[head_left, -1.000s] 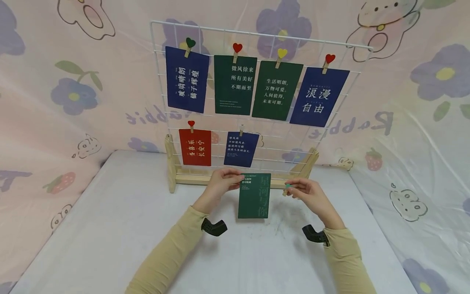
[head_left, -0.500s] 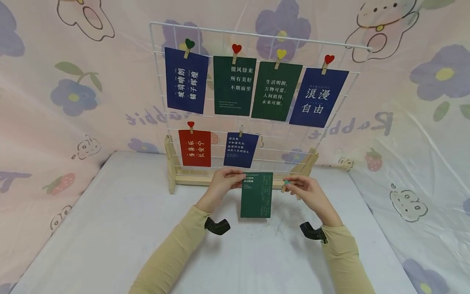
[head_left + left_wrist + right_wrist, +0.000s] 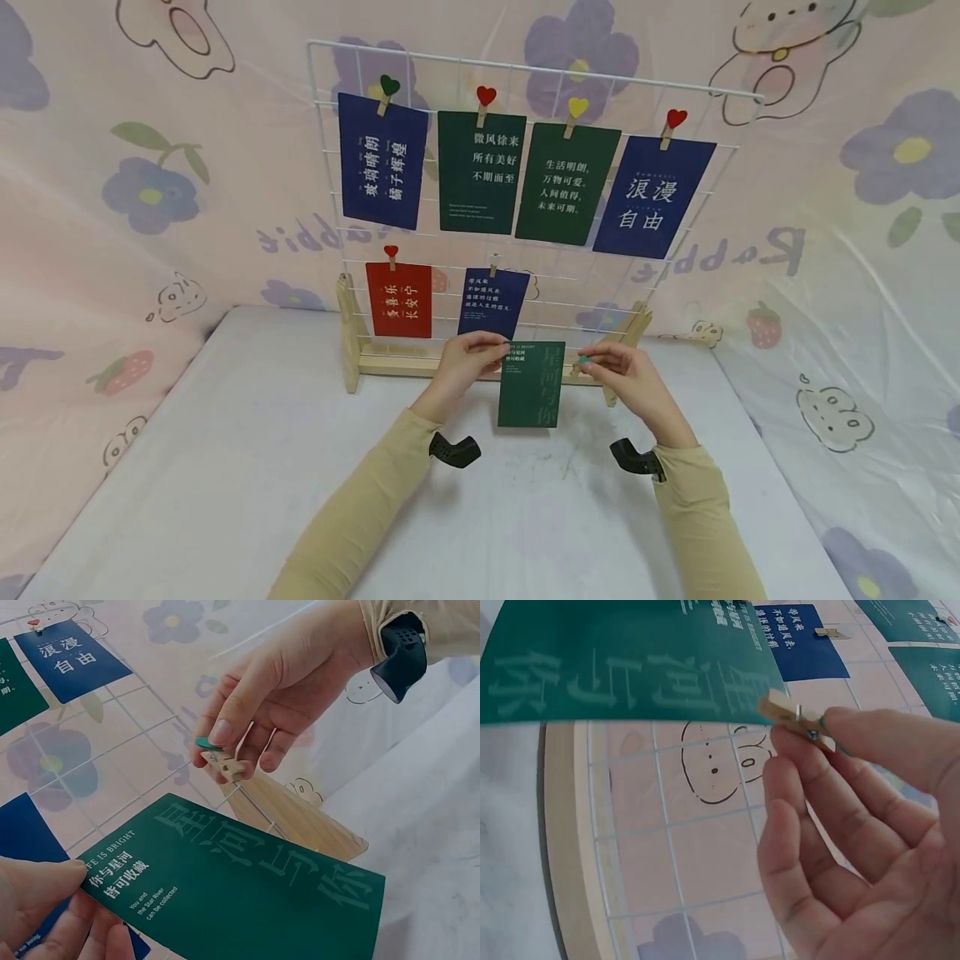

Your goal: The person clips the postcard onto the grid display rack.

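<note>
My left hand [image 3: 471, 360] pinches the top left corner of a dark green card [image 3: 532, 383] with pale lettering, holding it upright just in front of the grid's lower row. The same green card [image 3: 225, 889] fills the left wrist view, and its edge [image 3: 630, 667] spans the top of the right wrist view. My right hand [image 3: 611, 371] pinches a small wooden clothespin [image 3: 223, 762] with a green heart top, its jaws pointing at the card's right edge. The clothespin [image 3: 795, 716] sits close to the card, apparently just short of gripping it.
A white wire grid [image 3: 525, 75] on a wooden base [image 3: 390, 362] stands at the back of the white table [image 3: 225, 467]. Several blue, green and red cards hang from it on heart clothespins. Patterned pink fabric covers the walls around.
Both hands have lifted and carried the green card slightly up and to the right, closer to the grid. The clothespin has come nearer to the card's right edge.
</note>
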Demonstrator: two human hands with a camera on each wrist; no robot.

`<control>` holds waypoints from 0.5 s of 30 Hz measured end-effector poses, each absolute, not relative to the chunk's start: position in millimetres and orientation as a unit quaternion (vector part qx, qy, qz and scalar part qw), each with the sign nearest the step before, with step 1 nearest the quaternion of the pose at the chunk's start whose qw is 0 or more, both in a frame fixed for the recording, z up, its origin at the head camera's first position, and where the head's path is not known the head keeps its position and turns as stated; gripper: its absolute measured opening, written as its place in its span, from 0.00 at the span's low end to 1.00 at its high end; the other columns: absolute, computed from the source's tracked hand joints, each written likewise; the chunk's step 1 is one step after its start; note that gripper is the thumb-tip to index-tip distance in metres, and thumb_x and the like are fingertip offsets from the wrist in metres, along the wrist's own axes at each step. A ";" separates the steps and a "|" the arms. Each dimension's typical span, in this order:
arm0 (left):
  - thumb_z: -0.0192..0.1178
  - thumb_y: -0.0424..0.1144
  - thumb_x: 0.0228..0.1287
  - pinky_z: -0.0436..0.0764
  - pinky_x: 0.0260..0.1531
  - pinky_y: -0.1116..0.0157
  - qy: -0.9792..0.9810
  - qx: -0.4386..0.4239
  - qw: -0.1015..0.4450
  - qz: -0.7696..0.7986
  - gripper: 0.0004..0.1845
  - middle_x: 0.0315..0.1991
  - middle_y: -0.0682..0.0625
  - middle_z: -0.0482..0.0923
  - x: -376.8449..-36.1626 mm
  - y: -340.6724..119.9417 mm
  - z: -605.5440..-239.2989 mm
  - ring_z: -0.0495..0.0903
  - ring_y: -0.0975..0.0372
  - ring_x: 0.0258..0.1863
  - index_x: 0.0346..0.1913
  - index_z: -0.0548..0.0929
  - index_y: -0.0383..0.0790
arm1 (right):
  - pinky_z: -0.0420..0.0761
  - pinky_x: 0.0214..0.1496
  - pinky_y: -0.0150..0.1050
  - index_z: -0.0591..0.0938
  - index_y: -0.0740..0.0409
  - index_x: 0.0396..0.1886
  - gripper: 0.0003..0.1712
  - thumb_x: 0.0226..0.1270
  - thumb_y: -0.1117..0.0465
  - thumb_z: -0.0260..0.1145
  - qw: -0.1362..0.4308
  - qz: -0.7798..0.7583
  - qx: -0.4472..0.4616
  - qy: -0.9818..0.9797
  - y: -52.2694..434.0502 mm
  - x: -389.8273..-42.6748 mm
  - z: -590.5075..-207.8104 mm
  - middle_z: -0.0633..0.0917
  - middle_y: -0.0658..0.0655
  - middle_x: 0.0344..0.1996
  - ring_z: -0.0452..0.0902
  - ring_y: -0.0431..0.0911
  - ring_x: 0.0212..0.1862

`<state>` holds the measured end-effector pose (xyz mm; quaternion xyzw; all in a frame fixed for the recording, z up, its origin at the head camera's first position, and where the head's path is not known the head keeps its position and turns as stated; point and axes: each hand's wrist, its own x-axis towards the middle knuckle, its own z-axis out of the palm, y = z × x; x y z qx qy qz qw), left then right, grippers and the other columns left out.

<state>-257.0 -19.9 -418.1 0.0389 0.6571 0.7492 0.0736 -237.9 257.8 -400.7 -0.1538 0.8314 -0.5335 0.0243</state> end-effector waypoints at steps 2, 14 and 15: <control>0.65 0.34 0.62 0.82 0.45 0.62 0.655 0.041 0.066 0.752 0.12 0.40 0.45 0.83 -258.2 -17.2 -417.2 0.81 0.60 0.36 0.47 0.83 0.33 | 0.81 0.47 0.36 0.79 0.63 0.52 0.18 0.67 0.57 0.65 0.019 -0.531 -0.155 0.833 256.5 -239.3 -399.3 0.83 0.64 0.44 0.81 0.48 0.44; 0.65 0.36 0.62 0.81 0.45 0.64 0.654 0.059 0.045 0.753 0.12 0.41 0.46 0.83 -266.0 -4.6 -411.8 0.82 0.58 0.39 0.47 0.84 0.36 | 0.78 0.48 0.35 0.80 0.60 0.52 0.19 0.68 0.54 0.65 -0.025 -0.497 -0.151 0.854 245.1 -249.1 -381.6 0.85 0.59 0.43 0.79 0.54 0.47; 0.65 0.36 0.62 0.81 0.46 0.64 0.656 0.059 0.043 0.751 0.12 0.41 0.46 0.83 -266.5 -3.6 -410.8 0.82 0.59 0.39 0.47 0.84 0.36 | 0.78 0.48 0.34 0.80 0.61 0.52 0.18 0.68 0.55 0.64 -0.031 -0.496 -0.155 0.854 244.5 -250.5 -380.0 0.85 0.59 0.43 0.79 0.52 0.46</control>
